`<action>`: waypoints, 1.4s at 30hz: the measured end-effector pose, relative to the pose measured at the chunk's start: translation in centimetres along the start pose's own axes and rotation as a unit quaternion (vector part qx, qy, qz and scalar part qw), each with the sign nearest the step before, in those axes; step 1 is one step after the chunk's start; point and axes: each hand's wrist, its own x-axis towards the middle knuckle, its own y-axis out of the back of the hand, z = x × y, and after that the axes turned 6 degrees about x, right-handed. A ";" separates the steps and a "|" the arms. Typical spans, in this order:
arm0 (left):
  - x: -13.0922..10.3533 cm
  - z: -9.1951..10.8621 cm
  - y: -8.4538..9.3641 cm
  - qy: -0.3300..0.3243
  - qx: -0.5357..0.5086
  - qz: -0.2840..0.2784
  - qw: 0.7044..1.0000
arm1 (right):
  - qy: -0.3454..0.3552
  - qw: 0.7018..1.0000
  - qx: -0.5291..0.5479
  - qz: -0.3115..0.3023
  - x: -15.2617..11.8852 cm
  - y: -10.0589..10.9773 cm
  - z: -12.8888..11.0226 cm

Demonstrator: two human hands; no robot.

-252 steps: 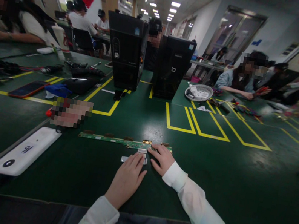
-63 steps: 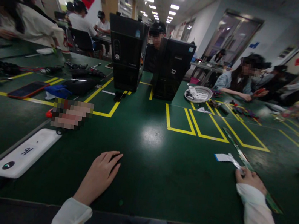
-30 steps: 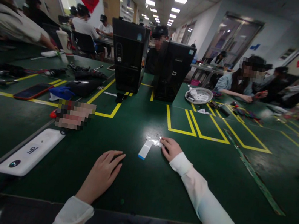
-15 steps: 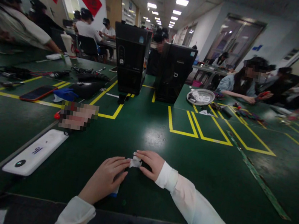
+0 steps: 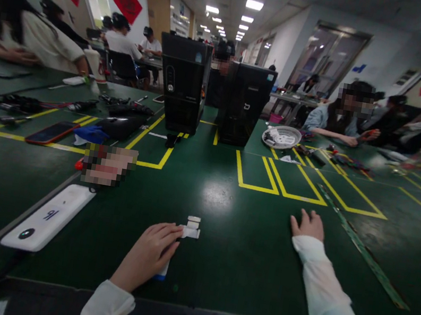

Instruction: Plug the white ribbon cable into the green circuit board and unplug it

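Looks like an electronics workshop: taped-off green workbench (image 5: 239,275), long circuit board (image 5: 373,259), PC towers (image 5: 184,86), tangled cables (image 5: 21,102), people seated at benches all around.

The green table top (image 5: 240,270) is smooth and semi-glossy, catching a blurred glare; the yellow tape (image 5: 259,189) on it looks flatter. The left tower (image 5: 185,83) and right tower (image 5: 246,104) have shiny black fronts, apparently plastic. The white case (image 5: 37,228) is smooth, satiny plastic. The flat cable (image 5: 192,233) resembles slick plastic film, though it is too small to be sure. The circuit strip (image 5: 372,254) has a faint sheen. The right sleeve (image 5: 324,295) is matt, creased cloth.
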 end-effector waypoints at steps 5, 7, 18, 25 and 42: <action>-0.1 0.0 -0.1 -0.005 0.001 0.006 1.000 | -0.191 0.978 -0.038 0.069 -0.5 3.1 7.4; -0.1 -0.1 -0.1 -0.004 0.003 0.005 1.000 | -0.227 0.970 -0.045 0.073 -1.0 4.0 8.7; -0.1 -0.2 -0.5 -0.003 0.005 0.008 1.000 | -0.213 0.969 -0.110 -0.065 -2.5 6.3 7.4; -0.1 -0.1 -0.1 -0.003 -0.007 0.005 1.000 | -0.192 0.971 -0.127 -0.062 -5.1 6.3 6.9; -0.2 -0.8 -0.1 0.078 -0.021 0.074 0.994 | 0.216 0.967 0.087 -0.101 -5.1 4.8 7.7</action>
